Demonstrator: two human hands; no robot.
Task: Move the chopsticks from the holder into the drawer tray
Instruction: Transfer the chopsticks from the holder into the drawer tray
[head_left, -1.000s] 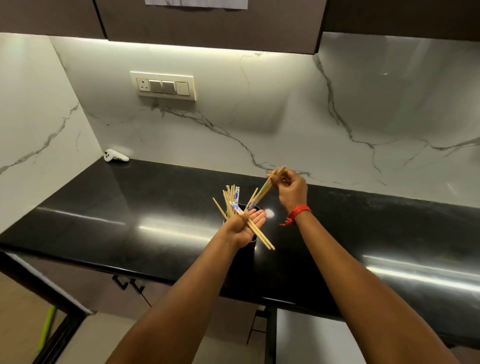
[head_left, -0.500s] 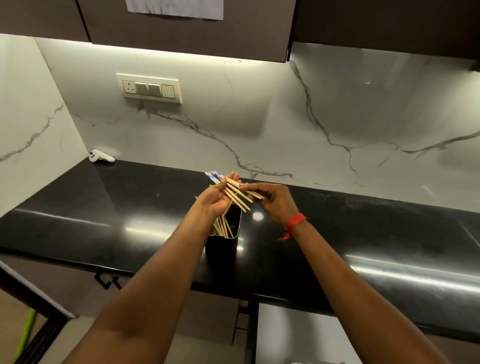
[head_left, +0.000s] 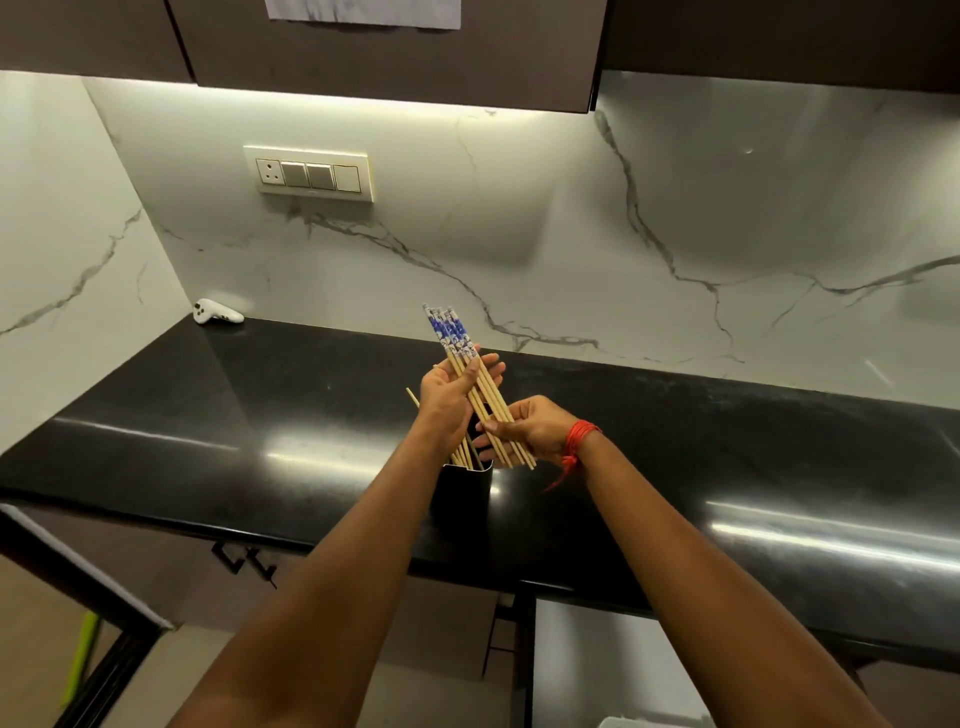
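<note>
Lying across both hands' grip, chopsticks (head_left: 480, 387) slant above holder (head_left: 464, 491).

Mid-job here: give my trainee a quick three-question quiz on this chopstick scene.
1. True or false: both the left hand and the right hand grip the chopstick bundle.
2. Which way do the bundle's blue-patterned ends point? A) toward the wall B) into the holder C) toward the floor
3. Fill in: more chopsticks stand in the black ____ on the countertop.

Key: 1 true; 2 A; 3 holder.
</note>
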